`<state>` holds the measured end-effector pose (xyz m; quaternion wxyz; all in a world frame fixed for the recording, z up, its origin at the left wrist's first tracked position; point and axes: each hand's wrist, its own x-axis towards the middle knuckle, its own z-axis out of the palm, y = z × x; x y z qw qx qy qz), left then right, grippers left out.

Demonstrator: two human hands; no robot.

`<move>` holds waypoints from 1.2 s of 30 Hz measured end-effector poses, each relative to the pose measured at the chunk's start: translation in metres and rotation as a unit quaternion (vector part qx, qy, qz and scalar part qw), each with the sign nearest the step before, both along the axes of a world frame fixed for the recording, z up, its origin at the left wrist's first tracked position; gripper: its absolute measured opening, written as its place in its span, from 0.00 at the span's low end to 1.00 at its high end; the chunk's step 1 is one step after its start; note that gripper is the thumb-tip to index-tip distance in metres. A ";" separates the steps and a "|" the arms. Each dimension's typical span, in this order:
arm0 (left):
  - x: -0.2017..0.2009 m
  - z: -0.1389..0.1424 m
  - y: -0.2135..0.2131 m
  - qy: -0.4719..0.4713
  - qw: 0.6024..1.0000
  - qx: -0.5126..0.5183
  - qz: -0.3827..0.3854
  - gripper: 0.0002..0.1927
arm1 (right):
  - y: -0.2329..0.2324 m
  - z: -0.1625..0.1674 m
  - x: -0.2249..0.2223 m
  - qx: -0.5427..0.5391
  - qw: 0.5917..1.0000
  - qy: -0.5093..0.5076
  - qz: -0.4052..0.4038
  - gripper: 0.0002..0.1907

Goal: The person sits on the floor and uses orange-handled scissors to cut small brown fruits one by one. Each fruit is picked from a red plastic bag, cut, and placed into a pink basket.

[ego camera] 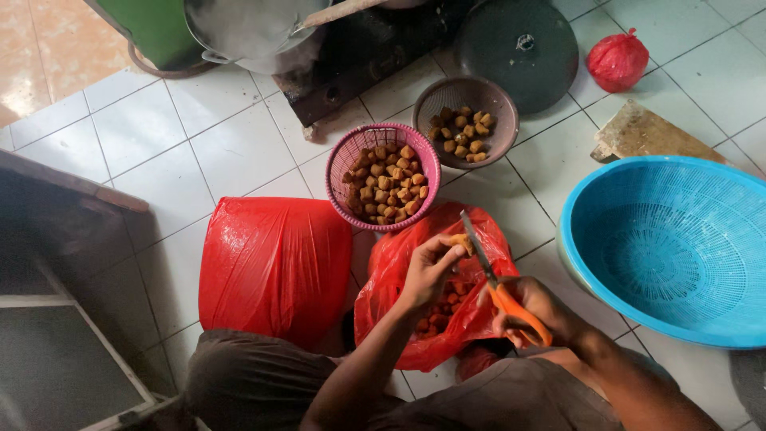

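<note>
At frame centre, our left hand (428,267) pinches a golden fried tofu puff (459,242) above the open red plastic bag (399,271); our right hand (533,307) grips orange-handled scissors (499,291). We should keep fingertips clear of the blades.

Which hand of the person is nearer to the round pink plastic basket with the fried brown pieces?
Left. The left hand, pinching a brown fried piece, is just below the round pink plastic basket. The right hand, gripping orange-handled scissors, is lower and farther right.
</note>
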<state>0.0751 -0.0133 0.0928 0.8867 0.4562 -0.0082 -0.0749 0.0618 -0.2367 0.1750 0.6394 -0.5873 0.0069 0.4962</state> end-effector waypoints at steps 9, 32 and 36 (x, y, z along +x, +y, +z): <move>0.039 0.019 -0.014 0.097 0.962 -0.253 0.030 0.38 | 0.006 -0.009 0.004 -0.033 0.958 -0.220 -0.179 0.14; 0.025 0.071 0.010 0.119 0.974 -0.188 0.042 0.10 | -0.001 0.025 -0.010 0.234 0.968 -0.035 0.080 0.52; 0.016 0.083 0.010 0.074 0.988 -0.129 0.046 0.11 | 0.007 0.037 -0.011 0.201 0.970 -0.035 0.132 0.56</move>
